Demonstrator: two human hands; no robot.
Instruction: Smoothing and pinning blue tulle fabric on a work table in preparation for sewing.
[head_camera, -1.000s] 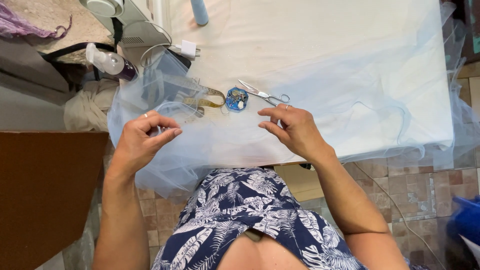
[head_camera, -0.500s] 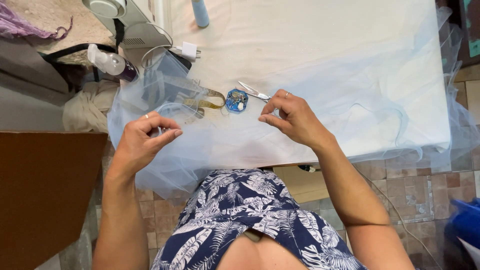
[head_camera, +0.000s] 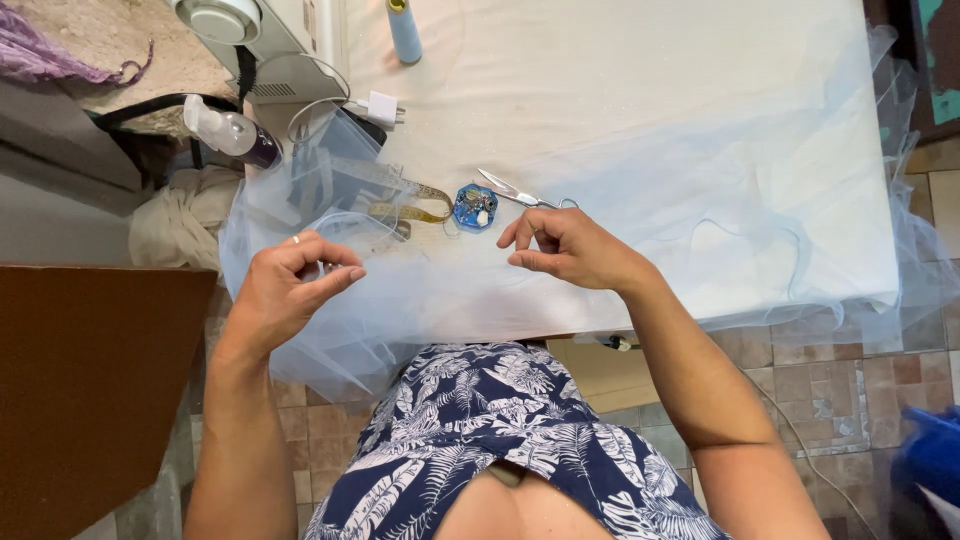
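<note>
Tulle (head_camera: 600, 190), pale blue, drapes the white table (head_camera: 620, 80) above seemingly tiled floor (head_camera: 840, 400).

A clear plastic spray bottle with a white nozzle and dark liquid (head_camera: 230, 131) lies at the table's (head_camera: 640, 90) left edge. A teal-and-dark picture or sign (head_camera: 940, 60) shows at the top right corner. No screens appear.

A home sewing corner: sewing machine (head_camera: 262, 40), tape measure (head_camera: 405, 200), scissors (head_camera: 515, 190), pale blue tulle (head_camera: 620, 200) on a table (head_camera: 620, 60).
</note>
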